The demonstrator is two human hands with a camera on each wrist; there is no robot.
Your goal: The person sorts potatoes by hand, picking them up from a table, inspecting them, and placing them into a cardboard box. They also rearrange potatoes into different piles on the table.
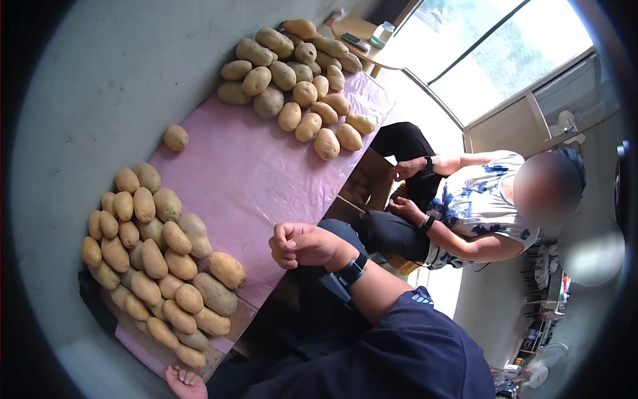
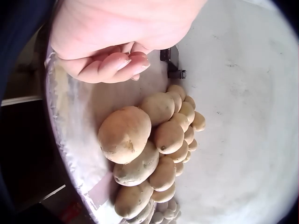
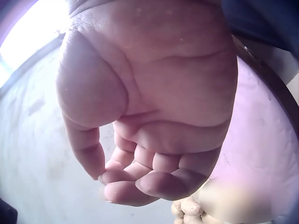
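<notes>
1. No brand, label or readable writing is showing on anything in these views.
2. The person's right hand [image 1: 302,245] is hovering over the near edge of the table [image 1: 100,86], its fingers curling loosely into the palm and holding nothing. The right wrist view is showing the creased palm and folded fingertips [image 3: 154,184] close up. A dark band is wrapping the wrist behind it.
3. The left hand [image 1: 184,384] is resting at the bottom of the head view by the table's corner. In the left wrist view its fingers [image 2: 114,65] are curling loosely inward, gripping nothing, just above the nearest potatoes.
4. The near pile of potatoes [image 1: 156,266] is lying on the pink plastic sheet [image 1: 252,173], beside both hands. The potatoes are oval, tan and matte, with faint speckles.
5. A far pile of potatoes [image 1: 299,80] is sitting at the sheet's other end, well apart, with one single potato [image 1: 176,137] lying between the piles.
6. The sheet is looking thin, glossy and wrinkled.
7. A seated person [image 1: 465,206] in a white-and-blue patterned shirt is sitting beside the table.
</notes>
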